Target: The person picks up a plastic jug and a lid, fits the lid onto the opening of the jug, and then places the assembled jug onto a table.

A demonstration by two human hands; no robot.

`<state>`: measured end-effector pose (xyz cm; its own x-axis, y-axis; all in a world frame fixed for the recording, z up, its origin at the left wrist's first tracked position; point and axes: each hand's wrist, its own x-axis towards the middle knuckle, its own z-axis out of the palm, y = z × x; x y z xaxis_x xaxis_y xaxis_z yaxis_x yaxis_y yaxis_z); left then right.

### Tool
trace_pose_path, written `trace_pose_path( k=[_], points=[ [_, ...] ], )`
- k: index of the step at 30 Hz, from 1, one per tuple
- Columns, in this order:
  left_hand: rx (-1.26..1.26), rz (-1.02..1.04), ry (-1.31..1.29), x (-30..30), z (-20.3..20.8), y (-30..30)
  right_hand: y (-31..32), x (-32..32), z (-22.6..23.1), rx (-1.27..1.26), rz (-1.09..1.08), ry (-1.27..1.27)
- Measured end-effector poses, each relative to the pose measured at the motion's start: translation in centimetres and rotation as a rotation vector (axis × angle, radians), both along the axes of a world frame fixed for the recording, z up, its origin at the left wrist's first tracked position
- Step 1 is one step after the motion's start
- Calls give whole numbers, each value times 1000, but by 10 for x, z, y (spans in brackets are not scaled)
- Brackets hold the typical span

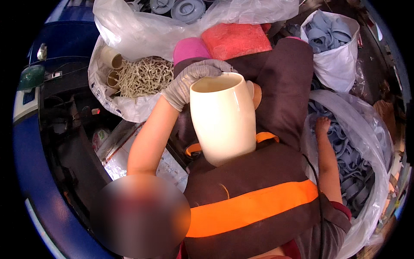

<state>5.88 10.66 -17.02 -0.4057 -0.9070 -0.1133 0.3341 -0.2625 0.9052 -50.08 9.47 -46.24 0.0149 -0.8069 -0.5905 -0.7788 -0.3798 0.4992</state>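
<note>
At the far left a blue machine housing (30, 172) curves down the edge, with a dark recess (69, 129) of cables beside it; above and to the right of that, a white sack (101, 93) lies open, holding cardboard tubes (111, 58) and a heap of pale cream plastic pieces (144, 75); a clear plastic bag (142, 30) of grey round lids (187, 8) rests just above it. The left hand (189, 80), in a grey knitted glove, curls over the rim of a cream cylindrical container (222, 118), fingers closed on its upper edge; the container stands upright in the middle of the view, open mouth up, its base against a dark apron with an orange band (250, 207). Behind it lie a pink piece (189, 48) and a red mesh bundle (236, 39). Further right, the right hand (322, 126), bare, reaches down into a large clear bag (375, 138) of grey-blue plastic rings (351, 168); its fingers are sunk among them, so I cannot tell whether it grips anything; at upper right a white bag (334, 64) holds more of the same grey-blue parts.
</note>
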Motion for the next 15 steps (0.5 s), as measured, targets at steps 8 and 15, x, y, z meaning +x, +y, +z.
trace_pose_path(
  k=[8,15],
  points=[
    [411,149,191,-6,-1,13,-22,19,159,-60,-421,-652],
    [361,104,287,-17,8,2,-9,87,297,-557,-581,-1746]
  ],
)
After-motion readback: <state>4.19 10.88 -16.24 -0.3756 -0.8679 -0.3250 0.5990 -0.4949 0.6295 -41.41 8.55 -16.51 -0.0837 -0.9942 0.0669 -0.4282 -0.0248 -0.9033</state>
